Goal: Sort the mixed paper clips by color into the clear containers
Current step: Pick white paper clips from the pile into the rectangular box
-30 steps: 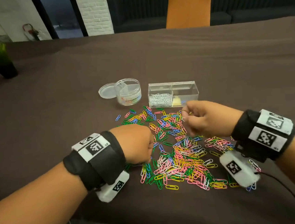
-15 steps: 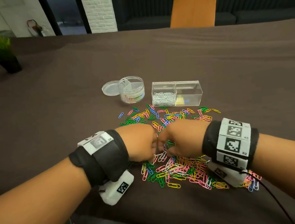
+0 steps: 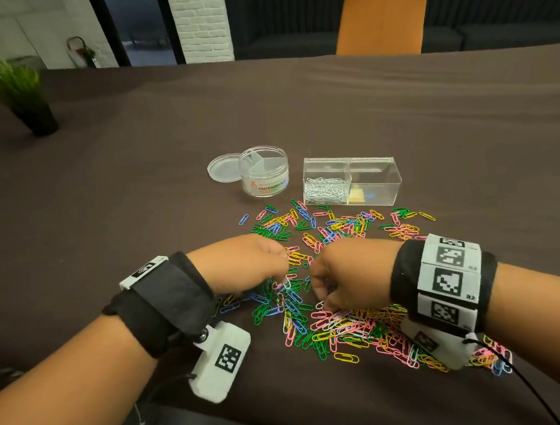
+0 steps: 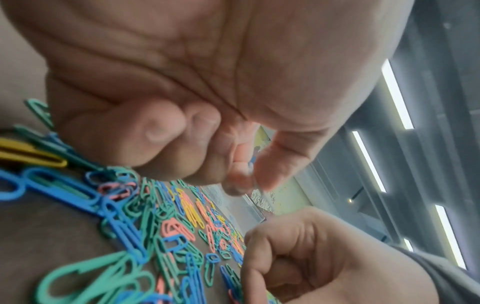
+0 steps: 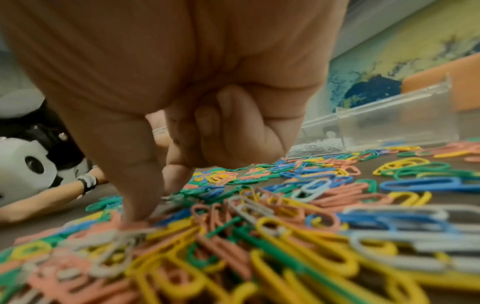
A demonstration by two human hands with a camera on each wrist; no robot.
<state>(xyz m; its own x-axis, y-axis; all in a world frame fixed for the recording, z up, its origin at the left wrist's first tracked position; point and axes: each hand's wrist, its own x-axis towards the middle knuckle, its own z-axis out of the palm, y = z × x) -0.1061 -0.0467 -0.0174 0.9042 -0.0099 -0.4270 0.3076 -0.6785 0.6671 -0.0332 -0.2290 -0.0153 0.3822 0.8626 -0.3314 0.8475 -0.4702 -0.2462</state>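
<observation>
At the centre of the head view, the scattered pile of coloured wire paper clips (image 3: 330, 296) lies on the dark brown tablecloth (image 3: 133, 177). The left hand (image 3: 242, 264) hovers over its left part, fingers curled, thumb and forefinger nearly closed; whether they pinch a clip I cannot tell. The right hand (image 3: 348, 274), curled, presses thumb and forefinger onto a white clip (image 5: 116, 236). Above the pile stand the clear rectangular two-compartment box (image 3: 352, 180), white clips in its left half, and the round clear divided jar (image 3: 264, 171).
</observation>
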